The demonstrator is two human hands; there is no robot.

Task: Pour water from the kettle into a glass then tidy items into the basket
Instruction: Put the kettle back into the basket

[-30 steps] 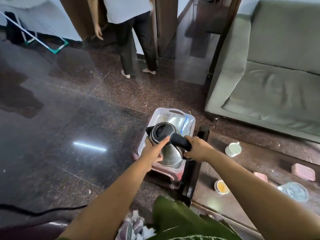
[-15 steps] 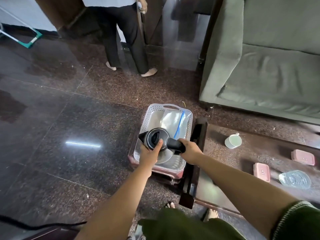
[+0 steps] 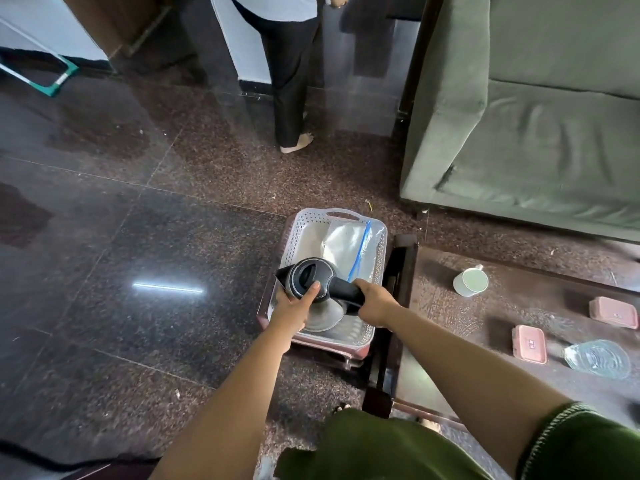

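Note:
A steel kettle (image 3: 323,315) with a black lid and black handle sits low inside the near end of a white perforated basket (image 3: 298,233). My right hand (image 3: 375,301) grips the kettle's handle. My left hand (image 3: 292,308) holds the kettle's side, thumb on the lid. The basket rests on a pink stool (image 3: 265,299) and holds a clear zip bag (image 3: 349,244) at its far end. On the dark table to the right stand a white cup (image 3: 470,281), two pink lidded boxes (image 3: 529,343) (image 3: 613,312) and a clear glass dish (image 3: 597,358).
The low table's dark wooden frame (image 3: 391,341) runs right beside the stool. A grey-green sofa (image 3: 536,133) fills the upper right. Another person's legs (image 3: 289,81) stand at the back on the polished stone floor. A black cable (image 3: 52,460) crosses the bottom left.
Both hands have carried the kettle lower and deeper into the basket. My view has shifted forward and up. The person at the back has stepped to the right.

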